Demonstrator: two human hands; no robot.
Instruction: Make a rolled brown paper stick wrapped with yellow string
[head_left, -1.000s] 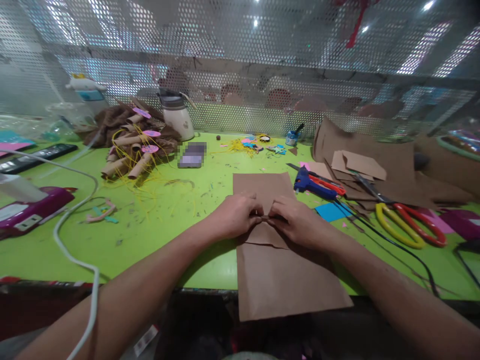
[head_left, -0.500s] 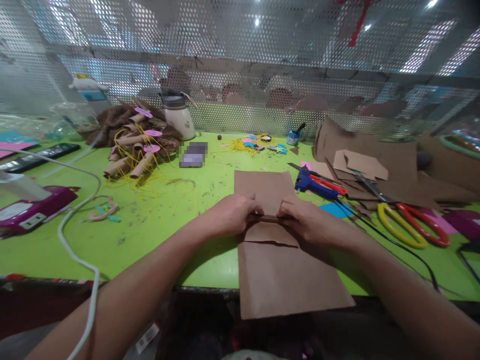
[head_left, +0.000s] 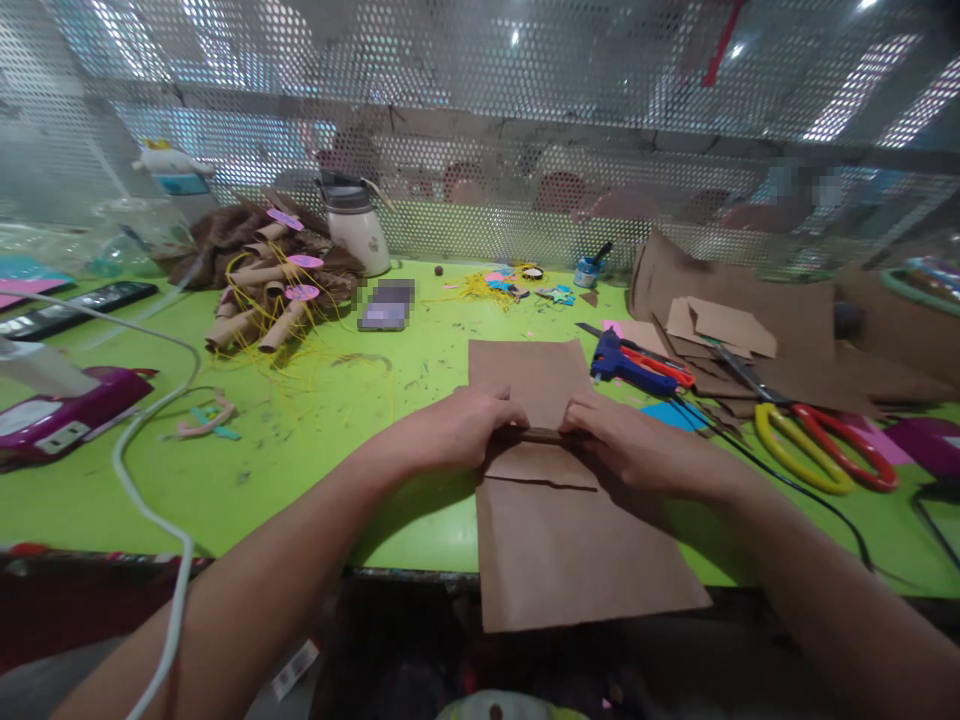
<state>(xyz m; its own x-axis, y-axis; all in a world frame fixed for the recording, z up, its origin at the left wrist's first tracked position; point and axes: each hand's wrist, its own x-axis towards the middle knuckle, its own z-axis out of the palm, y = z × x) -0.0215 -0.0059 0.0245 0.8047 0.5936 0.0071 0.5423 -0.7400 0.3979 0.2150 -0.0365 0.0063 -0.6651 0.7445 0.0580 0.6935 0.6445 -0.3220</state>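
A long sheet of brown kraft paper (head_left: pixel 577 560) lies on the green table (head_left: pixel 330 420), its near end hanging past the front edge. On top of it is a smaller piece of brown paper (head_left: pixel 536 465), whose far edge is turned into a narrow roll or fold. My left hand (head_left: pixel 472 425) pinches the left end of that rolled edge. At its right end, my right hand (head_left: pixel 622 440) grips it the same way with curled fingers. A short stretch of the roll shows between both hands; the fingertips partly hide its ends.
To the right lie a blue glue gun (head_left: pixel 630 368) with its black cord, large scissors (head_left: pixel 806 440) and stacked brown paper (head_left: pixel 750 370). Paper rolls with yellow string (head_left: pixel 281 320), a phone (head_left: pixel 386 305) and a flask (head_left: pixel 356 230) stand back left. A white cable (head_left: pixel 154 505) crosses the left side.
Both hands keep their hold and have hardly moved. The rolled edge between them looks slightly turned, and the view has shifted a little.
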